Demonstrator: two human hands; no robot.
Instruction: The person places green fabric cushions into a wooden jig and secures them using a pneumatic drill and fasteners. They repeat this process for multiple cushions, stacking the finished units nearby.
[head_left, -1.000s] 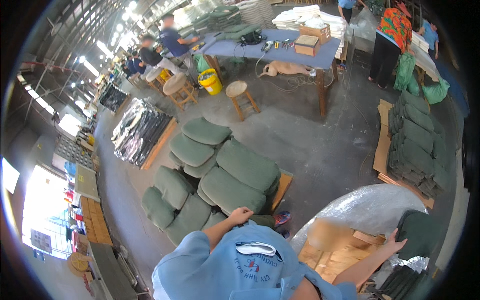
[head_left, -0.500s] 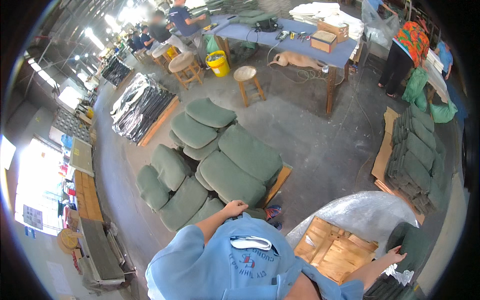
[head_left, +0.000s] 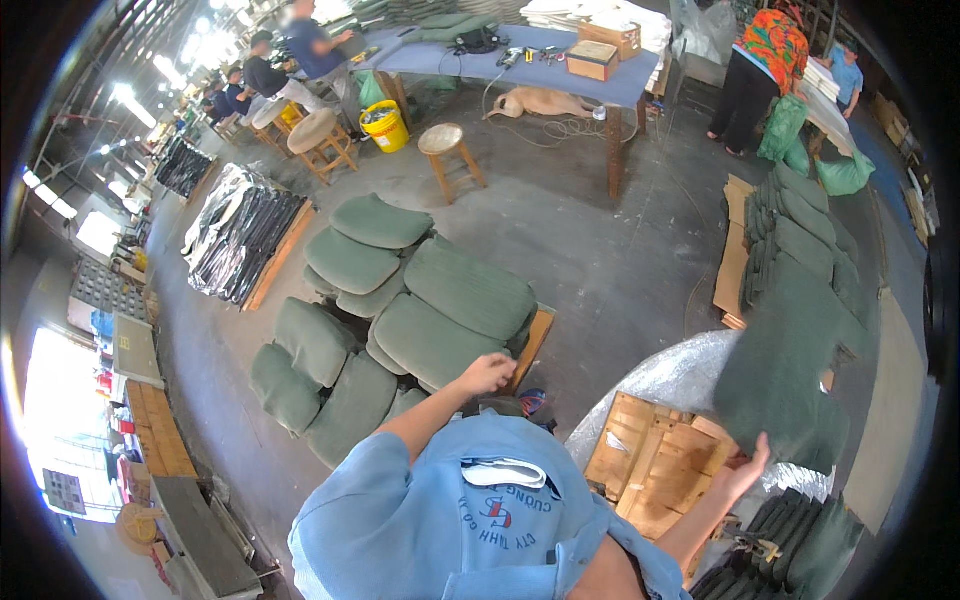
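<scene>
My right hand (head_left: 745,468) grips the lower edge of a dark green seat cushion (head_left: 785,375), which is raised and blurred by motion. Below that hand lies a stack of dark green pieces (head_left: 780,540). My left hand (head_left: 490,373) hangs in front of me with fingers curled and nothing visible in them. It is nearest to a spread of stacked green cushions (head_left: 455,340) on a wooden pallet (head_left: 535,345). Between my right arm and a silver sheet (head_left: 640,385) sits a light wooden frame (head_left: 665,465).
Another pile of green cushions (head_left: 790,235) stands at right by cardboard (head_left: 735,240). Ahead are a wooden stool (head_left: 441,140), a yellow bucket (head_left: 385,127) and a blue-topped table (head_left: 560,75) with a dog (head_left: 540,103) under it. Black-wrapped stacks (head_left: 240,235) stand left. Several people work farther off.
My right hand has lifted the green cushion up and forward from low at the right. My left hand has moved slightly forward. The whole view has shifted as my head turned right.
</scene>
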